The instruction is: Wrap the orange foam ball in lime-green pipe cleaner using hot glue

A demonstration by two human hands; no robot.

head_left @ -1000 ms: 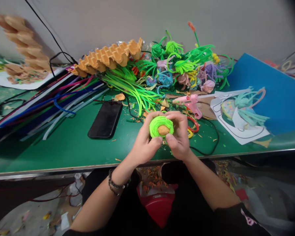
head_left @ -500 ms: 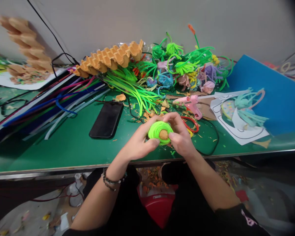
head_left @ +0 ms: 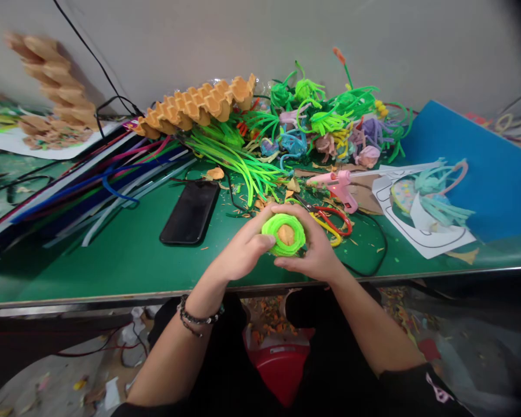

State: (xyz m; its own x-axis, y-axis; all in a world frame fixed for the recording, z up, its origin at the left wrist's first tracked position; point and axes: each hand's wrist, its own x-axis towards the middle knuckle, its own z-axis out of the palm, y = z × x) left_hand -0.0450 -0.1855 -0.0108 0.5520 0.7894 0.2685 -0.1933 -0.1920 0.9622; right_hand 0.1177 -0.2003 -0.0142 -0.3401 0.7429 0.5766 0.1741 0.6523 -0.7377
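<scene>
Between both hands sits a round coil of bright green pipe cleaner [head_left: 297, 238] wrapped about a tan, rounded core [head_left: 286, 234] that shows at its middle. My left hand [head_left: 247, 246] grips the coil from the left, thumb pressed on its front. My right hand [head_left: 315, 246] curves round the right side, with the thumb under the lower edge; some fingers of both hands are hidden behind the coil. Just beyond my right hand lie scissors [head_left: 335, 221] with red and yellow handles. A pink glue gun [head_left: 341, 188] rests behind them.
A black phone [head_left: 190, 212] lies left on the green table [head_left: 125, 260]. Egg-carton pieces [head_left: 195, 107], green pipe cleaners [head_left: 238, 159] and tufted pipe-cleaner pieces [head_left: 325, 119] crowd the back. To the right are a paper sheet [head_left: 434, 240] and a blue board [head_left: 473, 174].
The coil has turned slightly, showing more of its open ring. My right thumb has moved from its front to below it, and more of the scissors shows.
</scene>
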